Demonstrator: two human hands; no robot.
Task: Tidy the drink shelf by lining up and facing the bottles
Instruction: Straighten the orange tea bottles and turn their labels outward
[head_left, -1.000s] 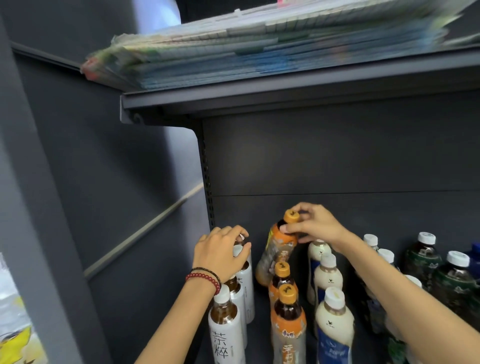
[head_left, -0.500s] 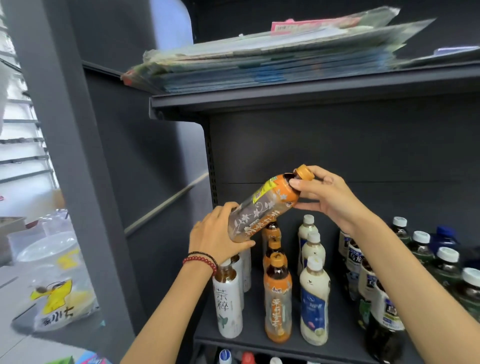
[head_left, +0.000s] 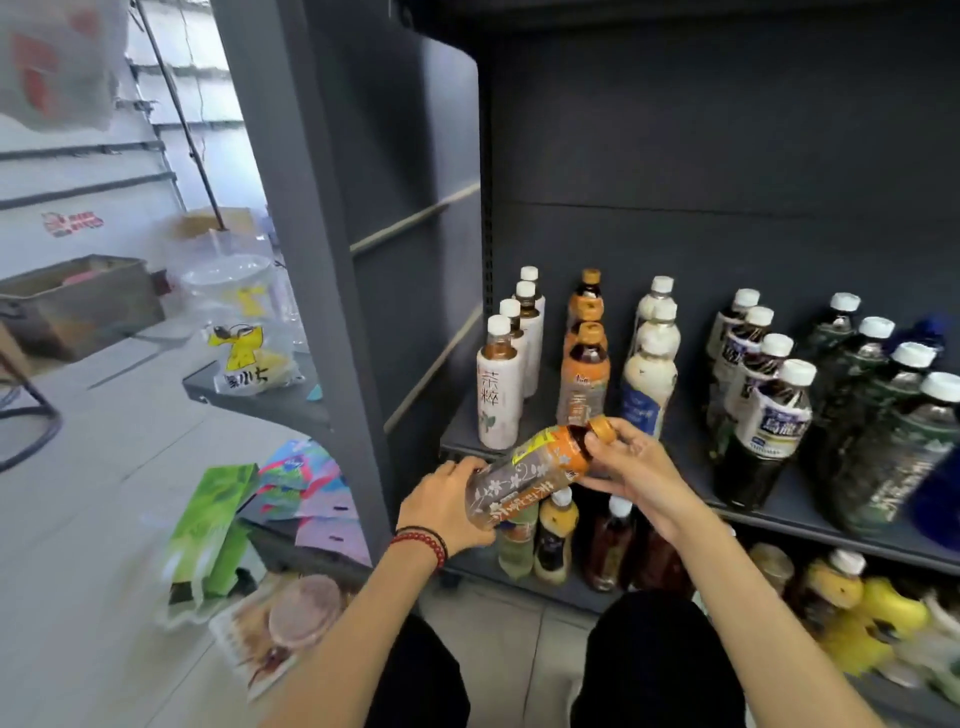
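While the person crouches before the rack, dark trousers (head_left: 415, 675) fill the nearest part of the view, and both bare forearms reach up towards the dark grey metal shelf (head_left: 685, 457). The left hand (head_left: 447, 506), with red and black bead bracelets (head_left: 423, 540) on its wrist, curls its fingers round the base end of a clear plastic bottle of brown tea with an orange label (head_left: 530, 478). The right hand (head_left: 631, 467) grips the same bottle at the neck, thumb and fingers closed just under its orange cap (head_left: 602, 428). This bottle is off the shelf, held in the air in front of the shelf's front edge near its left end. It lies steeply tilted, with the cap higher and to the right and the base lower and to the left.

Below the shelf, partly hidden by the hands, stand mixed pale and brown bottles (head_left: 556, 535), and further right below it lie blurred yellow items (head_left: 857, 603). To the left of the shelf, beyond its grey upright, green packets (head_left: 208, 530) lie on a pale surface.

On the shelf the bottles stand upright in rows that run from front to back. At its left end is a row of white-sleeved bottles with white caps (head_left: 500, 395). Next comes a row of orange-labelled, orange-capped tea bottles (head_left: 584, 384), then cream-coloured bottles with blue labels (head_left: 649, 384). Further right are dark bottles with white and blue labels (head_left: 769, 426), then dark bottles with green labels (head_left: 893, 441). At the shelf's right end a blue bottle (head_left: 935, 493) is cut off by the frame.
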